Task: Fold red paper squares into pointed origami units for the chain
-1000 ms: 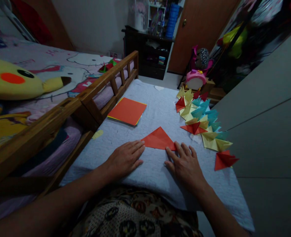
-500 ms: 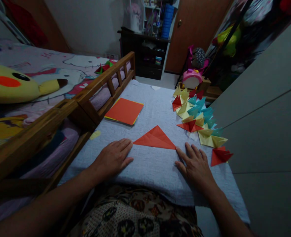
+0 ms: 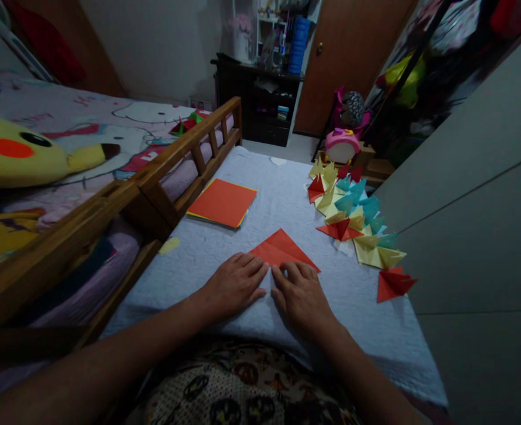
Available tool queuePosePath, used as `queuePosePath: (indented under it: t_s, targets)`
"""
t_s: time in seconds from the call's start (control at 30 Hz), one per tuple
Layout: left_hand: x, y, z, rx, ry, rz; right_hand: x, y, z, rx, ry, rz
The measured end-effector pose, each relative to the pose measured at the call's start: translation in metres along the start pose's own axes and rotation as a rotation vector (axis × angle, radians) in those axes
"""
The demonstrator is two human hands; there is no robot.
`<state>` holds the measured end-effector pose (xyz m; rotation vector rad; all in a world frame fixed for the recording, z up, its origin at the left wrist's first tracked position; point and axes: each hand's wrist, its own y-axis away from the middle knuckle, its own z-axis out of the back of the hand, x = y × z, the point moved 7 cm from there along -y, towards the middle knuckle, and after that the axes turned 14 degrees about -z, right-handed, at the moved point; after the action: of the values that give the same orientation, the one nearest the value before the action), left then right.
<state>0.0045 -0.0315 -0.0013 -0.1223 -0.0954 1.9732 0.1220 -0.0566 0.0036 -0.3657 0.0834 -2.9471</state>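
Observation:
A sheet of red-orange origami paper (image 3: 282, 248), folded into a triangle, lies flat on the cloth-covered table with its point facing away from me. My left hand (image 3: 238, 282) rests palm down over its near left edge, fingers stretched out and holding nothing. Close beside it, my right hand (image 3: 302, 295) has its fingertips on the middle of the near edge, fingers spread and slightly bent. Between the two hands there is only a narrow gap. The triangle's left corner is hidden under my left hand; its right corner shows past my right fingers.
A stack of coloured square paper (image 3: 225, 202) lies at the back left. Along the right side stand several folded paper pieces (image 3: 344, 203) in yellow, red and blue, with one red folded piece (image 3: 394, 283) nearest me. A wooden bed rail (image 3: 189, 141) borders the table's left side.
Both hands have moved inward from the triangle's two outer corners to the middle of its near edge. The triangle stays in about the same place.

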Motion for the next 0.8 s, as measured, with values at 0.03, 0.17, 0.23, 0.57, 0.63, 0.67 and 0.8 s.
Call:
queuePosePath:
  t_s: [0.03,0.17,0.23,0.57,0.63,0.67,0.8]
  targets:
    - [0.002,0.004,0.0,0.0,-0.008,0.004,-0.005,0.001,0.001,-0.015,0.005,-0.013]
    - [0.013,0.025,-0.001,0.004,-0.043,0.036,-0.033,0.011,0.007,-0.07,0.056,-0.085]
    - [0.016,0.035,0.0,-0.013,-0.068,0.057,-0.05,0.02,0.011,-0.103,0.088,-0.109]
    - [0.028,0.065,0.004,-0.128,-0.028,0.19,-0.102,0.043,0.025,-0.223,0.082,-0.199]
    - [0.035,0.064,0.006,-0.19,0.024,0.243,-0.101,0.034,0.026,-0.229,-0.031,-0.218]
    - [0.039,0.062,0.007,-0.225,0.049,0.265,-0.099,0.028,0.026,-0.229,-0.093,-0.228]
    - [0.05,0.04,0.005,-0.294,0.185,0.278,-0.091,0.002,0.018,-0.221,-0.214,-0.287]
